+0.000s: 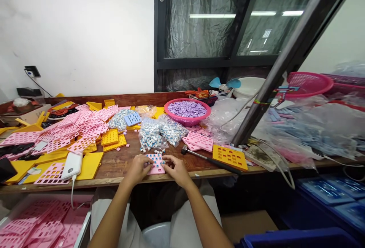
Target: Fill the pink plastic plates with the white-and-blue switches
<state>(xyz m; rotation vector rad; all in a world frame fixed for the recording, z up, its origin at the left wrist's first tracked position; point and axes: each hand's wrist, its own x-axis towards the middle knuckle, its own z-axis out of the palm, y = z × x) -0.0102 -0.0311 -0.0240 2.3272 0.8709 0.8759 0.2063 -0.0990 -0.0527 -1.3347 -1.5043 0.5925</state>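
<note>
On the wooden table's front edge lies a small pink plate with square holes [157, 170], several of them filled with small blue-and-white pieces. My left hand [138, 169] is closed on the plate's left edge, thumb over its top. At the right edge my right hand [177, 170] pinches a small blue-and-white piece [163, 162], fingertips close above the plate. Just behind the plate, loose blue-and-white pieces [155, 151] spill in front of two clear plastic bags [152, 132] full of the same pieces.
Pink hole plates [85, 122] and yellow plates [110, 137] pile up at left, near a white power bank [72, 164]. A hammer [209, 159] lies right of my hands, beside a yellow plate [229, 156]. Behind stands a pink basket [188, 120] of purple pieces. A metal post [268, 84] slants at right.
</note>
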